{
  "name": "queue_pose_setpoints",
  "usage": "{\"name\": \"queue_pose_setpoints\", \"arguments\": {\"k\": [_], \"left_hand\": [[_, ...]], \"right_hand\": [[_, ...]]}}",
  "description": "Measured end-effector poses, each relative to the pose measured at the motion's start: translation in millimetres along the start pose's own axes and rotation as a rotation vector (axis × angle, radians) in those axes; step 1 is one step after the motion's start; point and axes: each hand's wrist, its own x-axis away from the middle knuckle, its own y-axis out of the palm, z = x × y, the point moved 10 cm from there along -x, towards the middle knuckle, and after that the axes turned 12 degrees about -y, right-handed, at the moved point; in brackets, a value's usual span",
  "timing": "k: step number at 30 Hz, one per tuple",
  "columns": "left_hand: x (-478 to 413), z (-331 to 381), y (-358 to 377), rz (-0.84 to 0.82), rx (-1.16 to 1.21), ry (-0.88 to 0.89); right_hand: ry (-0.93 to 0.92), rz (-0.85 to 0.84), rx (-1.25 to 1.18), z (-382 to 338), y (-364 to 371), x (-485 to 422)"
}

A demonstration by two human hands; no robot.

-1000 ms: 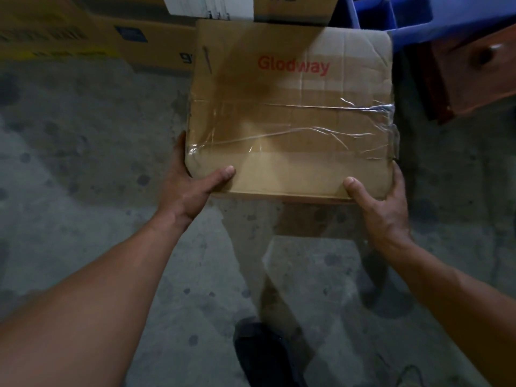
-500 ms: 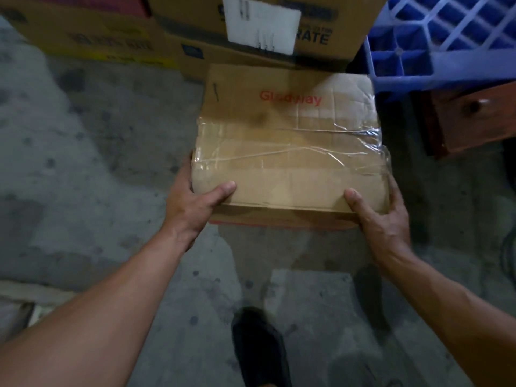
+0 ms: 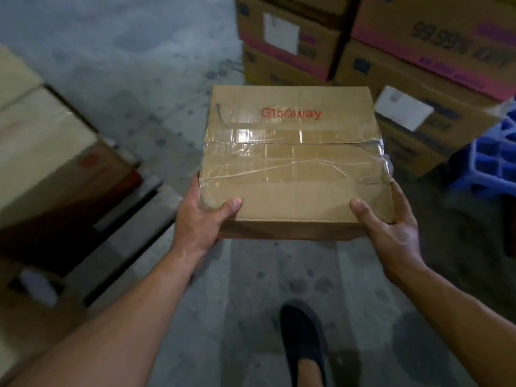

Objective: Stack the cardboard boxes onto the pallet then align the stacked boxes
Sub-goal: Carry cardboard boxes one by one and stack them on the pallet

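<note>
One taped cardboard box [image 3: 293, 163] is hanging level in the air over the concrete floor [image 3: 125, 65], between the left stack and the back-right pile. Its red logo is smearing, half readable. Two hands are gripping it: left hand [image 3: 198, 222] at the near-left corner, right hand [image 3: 391, 233] at the near-right. Both thumbs are lying on top, and the fingers are hiding underneath.

Four stacked cartons [image 3: 418, 121] are showing back right, all cropped. Two blurred boxes [image 3: 42, 152] are sitting on a wooden pallet [image 3: 134, 219]. One blue plastic pallet [image 3: 485, 166] is poking in, cropped. One black shoe [image 3: 303, 336].
</note>
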Motion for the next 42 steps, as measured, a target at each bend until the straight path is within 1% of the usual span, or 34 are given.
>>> {"name": "queue_pose_setpoints", "arguments": {"k": [4,8,12,14,18,22,24,30,33,37,42], "left_hand": [[35.1,-4.3,-75.7,0.113,0.062,-0.005],[70.6,-24.7,-130.2,0.244,0.080,-0.040],[108.1,-55.9,-164.6,0.350,0.093,-0.095],[121.8,-68.9,-174.9,0.395,0.090,-0.125],[149.3,-104.8,-206.2,0.536,0.145,-0.197],[162.7,-137.4,-228.0,0.617,0.218,-0.249],[163.9,-154.5,-239.3,0.647,0.265,-0.293],[158.0,-177.8,-270.9,0.789,0.220,-0.357],[150.8,-180.8,-281.2,0.826,0.167,-0.350],[143.3,-174.1,-289.9,0.887,0.065,-0.381],[128.2,-183.6,-293.2,0.878,-0.013,-0.486]], "right_hand": [[-0.099,-0.174,0.028,-43.4,54.0,22.2],[-0.158,-0.283,0.060,-68.0,92.1,41.6],[-0.211,-0.414,0.109,-81.6,124.0,63.8],[-0.243,-0.442,0.133,-86.0,136.8,70.7],[-0.304,-0.580,0.120,-92.5,183.6,87.2],[-0.330,-0.685,0.113,-88.4,227.8,94.1],[-0.336,-0.710,0.118,-85.0,247.7,96.3],[-0.342,-0.777,0.115,-79.8,306.6,99.8],[-0.366,-0.805,0.111,-76.3,332.3,98.5],[-0.325,-0.821,0.074,-60.8,358.4,92.9],[-0.320,-0.826,0.047,-50.6,375.5,90.8]]}}
